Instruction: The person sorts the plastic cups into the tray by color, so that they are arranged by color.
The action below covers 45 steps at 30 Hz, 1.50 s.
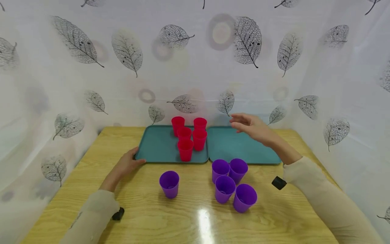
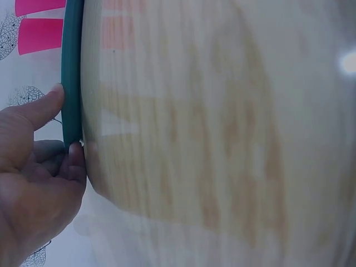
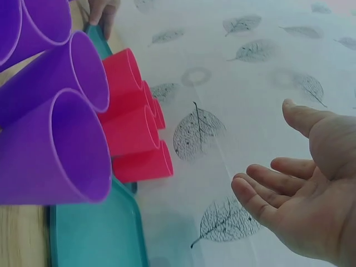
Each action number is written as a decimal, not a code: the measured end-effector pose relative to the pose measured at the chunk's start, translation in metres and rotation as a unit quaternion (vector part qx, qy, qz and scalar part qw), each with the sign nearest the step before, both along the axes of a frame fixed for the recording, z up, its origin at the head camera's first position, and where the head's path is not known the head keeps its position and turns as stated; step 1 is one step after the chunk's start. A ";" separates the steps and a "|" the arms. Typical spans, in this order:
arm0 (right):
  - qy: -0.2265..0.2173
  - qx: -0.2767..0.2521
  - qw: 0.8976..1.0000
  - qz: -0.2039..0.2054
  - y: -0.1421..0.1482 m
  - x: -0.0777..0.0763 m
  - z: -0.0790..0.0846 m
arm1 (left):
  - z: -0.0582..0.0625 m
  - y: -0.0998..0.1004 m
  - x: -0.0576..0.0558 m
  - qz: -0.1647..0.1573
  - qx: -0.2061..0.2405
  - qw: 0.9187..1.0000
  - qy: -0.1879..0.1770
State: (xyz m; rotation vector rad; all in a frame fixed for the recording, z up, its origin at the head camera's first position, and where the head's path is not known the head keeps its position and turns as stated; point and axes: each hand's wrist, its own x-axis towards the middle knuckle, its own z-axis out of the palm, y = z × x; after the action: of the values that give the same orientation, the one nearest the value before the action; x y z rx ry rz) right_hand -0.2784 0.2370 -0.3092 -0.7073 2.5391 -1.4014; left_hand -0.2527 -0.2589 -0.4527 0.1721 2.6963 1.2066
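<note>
My left hand (image 1: 127, 163) holds the left end of a teal tray (image 1: 158, 144). In the left wrist view, the thumb lies on one side of the tray's rim (image 2: 72, 67) and the fingers curl at its corner. Several red cups (image 1: 185, 149) stand upright on the right part of that tray. Over a second teal tray (image 1: 243, 149), my right hand (image 1: 253, 128) hovers with nothing in it. Its fingers and thumb are spread apart in the right wrist view, with the palm showing. Several purple cups (image 1: 224, 189) stand upright in a group in front of the second tray.
One more purple cup (image 1: 169, 184) stands apart on the wooden table (image 1: 137, 217), in front of the left tray. A white leaf-print curtain (image 1: 189, 67) hangs behind and along both sides of the table. The two trays lie side by side.
</note>
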 end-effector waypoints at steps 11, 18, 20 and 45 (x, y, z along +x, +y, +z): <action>-0.001 0.010 0.997 -0.077 0.044 0.010 -0.008 | 0.000 -0.003 0.001 0.008 -0.004 1.000 0.000; -0.005 0.026 0.994 -0.109 0.073 0.020 -0.021 | -0.002 -0.003 0.000 0.007 -0.004 1.000 0.001; 0.002 0.032 0.992 -0.118 0.080 0.022 -0.027 | -0.002 -0.003 0.000 0.006 0.000 1.000 0.000; 0.069 0.152 0.963 -0.212 0.146 0.033 -0.115 | 0.000 0.000 -0.001 0.000 0.002 1.000 0.001</action>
State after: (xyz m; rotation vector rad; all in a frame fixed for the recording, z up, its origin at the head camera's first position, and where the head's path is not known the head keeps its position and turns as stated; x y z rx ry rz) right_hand -0.2452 0.3831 -0.4242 -0.2219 3.0548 -1.0411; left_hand -0.2540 -0.2592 -0.4524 0.1734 2.6965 1.2132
